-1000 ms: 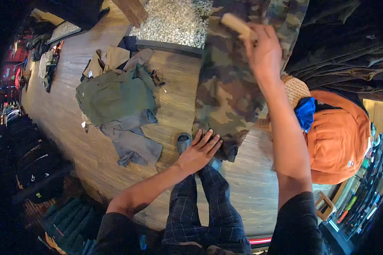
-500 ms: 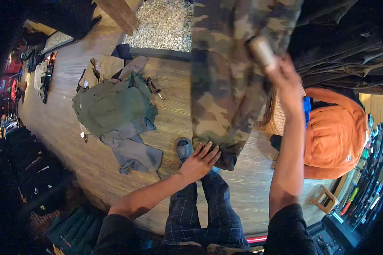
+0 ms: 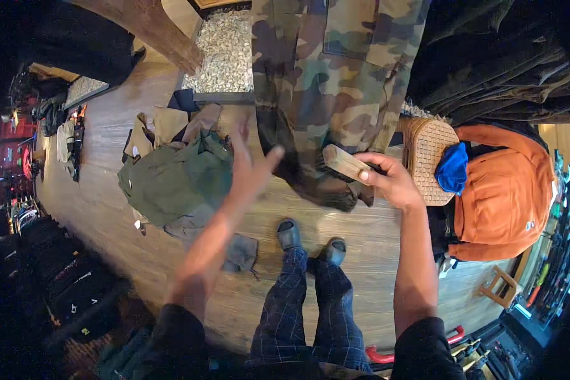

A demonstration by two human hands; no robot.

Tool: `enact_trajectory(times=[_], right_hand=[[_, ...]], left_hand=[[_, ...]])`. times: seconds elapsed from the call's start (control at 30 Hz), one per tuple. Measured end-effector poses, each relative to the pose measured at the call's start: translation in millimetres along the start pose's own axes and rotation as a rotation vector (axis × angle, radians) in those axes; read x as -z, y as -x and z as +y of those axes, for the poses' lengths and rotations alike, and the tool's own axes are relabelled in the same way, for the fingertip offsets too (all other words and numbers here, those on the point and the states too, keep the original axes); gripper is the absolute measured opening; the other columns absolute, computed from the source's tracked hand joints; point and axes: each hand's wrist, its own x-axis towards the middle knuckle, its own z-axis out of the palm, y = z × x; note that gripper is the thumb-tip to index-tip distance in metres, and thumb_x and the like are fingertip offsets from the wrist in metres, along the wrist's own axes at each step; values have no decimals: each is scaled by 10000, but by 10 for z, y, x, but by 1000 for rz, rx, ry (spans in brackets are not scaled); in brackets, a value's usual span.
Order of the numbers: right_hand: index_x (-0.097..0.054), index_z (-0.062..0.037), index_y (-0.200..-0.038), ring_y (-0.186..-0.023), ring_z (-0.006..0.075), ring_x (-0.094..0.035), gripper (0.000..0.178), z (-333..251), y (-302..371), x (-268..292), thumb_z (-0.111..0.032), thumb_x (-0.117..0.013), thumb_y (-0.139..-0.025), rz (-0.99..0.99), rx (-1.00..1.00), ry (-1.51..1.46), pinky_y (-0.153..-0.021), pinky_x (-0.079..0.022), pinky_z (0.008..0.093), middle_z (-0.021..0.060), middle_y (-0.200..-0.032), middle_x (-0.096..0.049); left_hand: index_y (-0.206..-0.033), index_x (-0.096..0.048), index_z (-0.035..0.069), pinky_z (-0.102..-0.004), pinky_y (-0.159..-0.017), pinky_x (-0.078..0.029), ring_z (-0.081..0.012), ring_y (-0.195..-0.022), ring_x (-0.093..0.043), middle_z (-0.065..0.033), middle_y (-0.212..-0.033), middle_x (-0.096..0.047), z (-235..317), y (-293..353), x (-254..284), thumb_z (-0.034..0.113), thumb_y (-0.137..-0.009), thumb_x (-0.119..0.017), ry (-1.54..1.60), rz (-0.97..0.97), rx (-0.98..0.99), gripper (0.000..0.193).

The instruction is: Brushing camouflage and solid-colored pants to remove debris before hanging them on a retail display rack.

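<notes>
Camouflage trousers hang in front of me, their dark lower ends loose above the floor. My right hand is closed around a wooden brush, a pale block held close to the lower part of the trouser legs. To the left of the trousers my left hand is raised and blurred by motion. Its thumb and fingers are spread apart, and nothing shows in it. Whether it touches the cloth I cannot tell.
A heap of green and grey clothes lies on the wooden floor to the left. At right stand a wicker basket with a blue cloth and an orange garment. Dark clothes hang at far right, near a small wooden stool.
My left hand has let go of the trouser bottom and risen to the left. My right hand has brought the brush down along the trousers. The trouser ends have swung.
</notes>
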Motion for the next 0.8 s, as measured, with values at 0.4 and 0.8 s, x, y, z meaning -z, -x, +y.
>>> enact_trajectory(times=[0.4,0.8], right_hand=[[-659,-21,-1187,-995,136,-565,343,109,-172,261,-231,-689,-918,412,62,39,-859,-458,283,21,-1012,-639],[-636,-22,-1134,-1096,292,-609,315,-297,-875,-691,-85,-701,-832,559,679,757,-939,-471,355,134,-1152,-652]], left_hand=[[-1211,-596,32,-316,-939,-461,-160,-1050,-607,-54,-1168,-664,-210,-767,161,216,-878,-756,645,-657,750,413],[-1262,-535,5,-310,-866,-491,-136,-983,-606,-61,-1085,-672,-78,-503,195,281,-917,-715,427,-596,604,477]])
